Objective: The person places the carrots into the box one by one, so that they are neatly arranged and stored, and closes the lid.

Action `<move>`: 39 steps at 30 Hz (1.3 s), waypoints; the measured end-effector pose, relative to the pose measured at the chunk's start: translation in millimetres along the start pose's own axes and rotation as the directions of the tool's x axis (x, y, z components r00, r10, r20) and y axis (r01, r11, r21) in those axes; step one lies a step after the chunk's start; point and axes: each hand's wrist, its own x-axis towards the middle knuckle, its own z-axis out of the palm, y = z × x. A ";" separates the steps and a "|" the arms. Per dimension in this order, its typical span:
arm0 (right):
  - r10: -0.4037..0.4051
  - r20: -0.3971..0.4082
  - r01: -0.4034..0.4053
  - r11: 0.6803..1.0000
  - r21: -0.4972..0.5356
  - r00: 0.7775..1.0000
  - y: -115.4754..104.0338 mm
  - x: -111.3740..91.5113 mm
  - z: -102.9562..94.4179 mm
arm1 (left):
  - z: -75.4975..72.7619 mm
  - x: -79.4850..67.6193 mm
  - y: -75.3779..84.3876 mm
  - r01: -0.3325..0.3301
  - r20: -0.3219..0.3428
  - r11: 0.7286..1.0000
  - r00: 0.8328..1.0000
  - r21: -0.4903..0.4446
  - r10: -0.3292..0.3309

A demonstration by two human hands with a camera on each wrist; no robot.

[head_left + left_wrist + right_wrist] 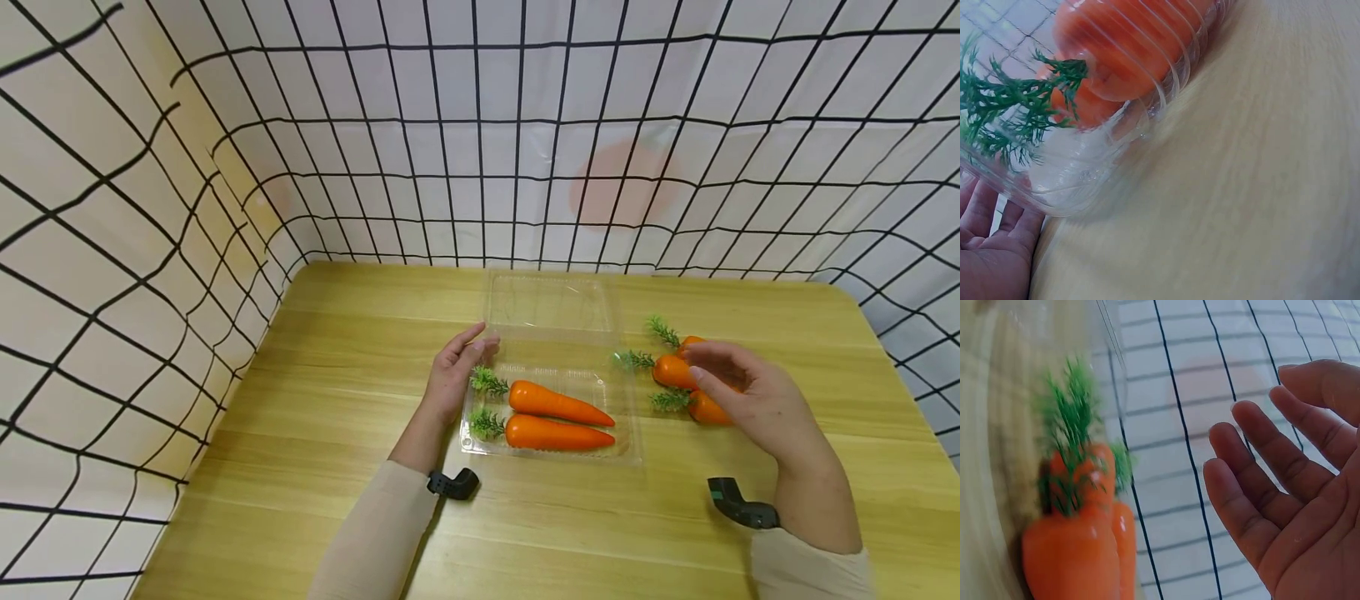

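Observation:
A clear plastic clamshell box (543, 372) lies opened on the table with two toy carrots, an upper one (555, 402) and a lower one (558, 433), side by side in its base. Their green tops point left. My left hand (453, 371) is at the box's left side, loosely spread fingers right at its rim; the left wrist view shows the hand (997, 250) beside the clear wall. Over three loose carrots on the right, including a middle one (671, 372), hovers my right hand (757, 400), partly covering them. Nothing is between its relaxed, parted fingers (1250, 478).
The box's lid (551, 304) lies folded back toward the far edge of the wooden table (352, 375). A white cloth with a black grid (450, 150) rises behind the table and along its sides. Each wrist wears a black band, one on the left (453, 484).

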 end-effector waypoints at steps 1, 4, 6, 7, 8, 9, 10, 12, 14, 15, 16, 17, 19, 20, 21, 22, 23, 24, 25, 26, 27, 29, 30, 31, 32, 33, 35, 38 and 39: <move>-0.001 -0.010 0.001 1.000 0.008 1.000 2.5 -0.9 -3.0 | 0.0 0.1 -0.2 0.000 -0.002 1.000 1.000 -0.004 0.000; 0.006 -0.038 -0.005 1.000 0.027 0.999 9.4 -3.5 -11.1 | 0.6 -0.1 0.8 -0.006 -0.006 1.000 1.000 -0.001 0.006; 0.024 -0.050 -0.022 0.999 0.031 0.998 13.7 -5.3 -16.0 | 1.2 -0.7 2.0 -0.008 -0.008 1.000 1.000 0.009 0.008; 0.035 -0.053 -0.033 0.999 0.035 0.998 15.9 -6.2 -18.5 | 1.6 -1.0 2.5 -0.008 -0.008 1.000 1.000 0.015 0.008; 0.046 -0.057 -0.044 0.998 0.035 0.997 18.3 -6.8 -20.6 | 1.9 -1.0 2.6 -0.007 -0.007 1.000 1.000 0.018 0.007; 0.049 -0.062 -0.047 0.998 0.034 0.997 20.9 -7.4 -22.8 | 2.2 -1.0 2.8 -0.008 -0.006 1.000 1.000 0.022 0.008; 0.054 -0.069 -0.052 0.998 0.029 0.996 23.3 -8.0 -24.9 | 2.4 -0.9 2.7 -0.008 -0.005 1.000 1.000 0.024 0.008; 0.060 -0.083 -0.059 0.998 0.017 0.995 28.4 -9.4 -28.6 | 2.6 -0.9 2.2 -0.007 -0.004 1.000 1.000 0.023 0.007; 0.072 -0.102 -0.072 0.997 0.000 0.992 33.2 -10.7 -31.8 | 2.6 -0.7 1.7 -0.007 -0.004 1.000 1.000 0.024 0.007; 0.083 -0.108 -0.084 0.996 -0.005 0.991 35.4 -11.5 -33.5 | 2.6 -0.6 1.5 -0.007 -0.003 1.000 1.000 0.026 0.007; 0.101 -0.114 -0.103 0.995 -0.013 0.988 37.4 -12.3 -34.9 | 2.5 -0.6 1.4 -0.009 -0.001 1.000 1.000 0.023 0.009; 0.116 -0.118 -0.119 0.993 -0.014 0.986 39.1 -13.1 -36.1 | 2.5 -0.7 1.5 -0.010 0.001 1.000 1.000 0.020 0.010; 0.142 -0.121 -0.145 0.989 -0.018 0.982 42.1 -14.5 -37.9 | 2.1 -0.5 1.0 -0.011 0.003 1.000 1.000 0.020 0.011; 0.151 -0.124 -0.154 0.988 -0.016 0.981 43.5 -15.1 -38.5 | 1.9 -0.6 0.9 -0.010 0.004 1.000 1.000 0.018 0.010; 0.155 -0.122 -0.157 0.987 -0.010 0.980 45.0 -15.5 -38.9 | 1.6 -0.5 0.6 -0.011 0.005 1.000 1.000 0.013 0.010; 0.157 -0.125 -0.159 0.987 -0.005 0.980 46.6 -15.9 -39.0 | 1.5 -0.5 0.6 -0.011 0.005 1.000 1.000 0.008 0.011; 0.164 -0.118 -0.164 0.986 0.011 0.979 48.6 -15.9 -39.2 | 1.7 -0.5 0.7 -0.011 0.003 1.000 1.000 0.007 0.011; 0.180 -0.107 -0.179 0.984 0.026 0.978 50.2 -15.7 -39.5 | 1.6 -0.4 0.4 -0.012 0.001 1.000 1.000 0.006 0.012; 0.189 -0.100 -0.185 0.982 0.041 0.977 52.1 -15.7 -39.9 | 1.7 -0.4 0.6 -0.013 0.000 1.000 1.000 0.005 0.013; 0.197 -0.098 -0.194 0.980 0.042 0.976 54.0 -15.7 -40.5 | 1.7 -0.4 0.7 -0.014 0.001 1.000 1.000 0.002 0.014; 0.207 -0.096 -0.204 0.978 0.039 0.974 55.9 -15.5 -41.0 | 1.8 -0.5 0.8 -0.016 0.000 1.000 1.000 -0.001 0.016; 0.239 -0.074 -0.237 0.971 0.042 0.968 59.8 -14.3 -41.5 | 1.6 -0.6 0.9 -0.015 -0.002 1.000 1.000 -0.003 0.015; 0.261 -0.058 -0.259 0.965 0.038 0.964 61.3 -13.9 -41.4 | 1.4 -0.6 0.8 -0.013 -0.003 1.000 1.000 -0.003 0.013; 0.263 -0.057 -0.262 0.965 0.016 0.963 63.5 -13.6 -41.2 | 1.2 -0.7 0.9 -0.012 -0.005 1.000 1.000 -0.002 0.012; 0.272 -0.053 -0.272 0.962 -0.008 0.961 65.7 -12.9 -40.6 | 1.1 -0.8 1.1 -0.011 -0.006 1.000 1.000 -0.003 0.011; 0.288 -0.029 -0.288 0.958 -0.002 0.957 67.6 -12.1 -39.7 | 0.9 -1.0 1.2 -0.011 -0.007 1.000 1.000 -0.006 0.011; 0.324 0.013 -0.324 0.946 -0.018 0.946 71.6 -11.1 -38.1 | 0.8 -0.9 1.4 -0.011 -0.007 1.000 1.000 -0.004 0.011; 0.337 0.020 -0.335 0.940 -0.068 0.941 76.9 -11.1 -36.5 | 0.9 -1.3 1.8 -0.014 -0.001 1.000 1.000 -0.003 0.014; 0.346 0.035 -0.344 0.937 -0.055 0.938 78.2 -11.1 -36.1 | 0.9 -1.5 1.8 -0.012 -0.001 1.000 1.000 -0.003 0.012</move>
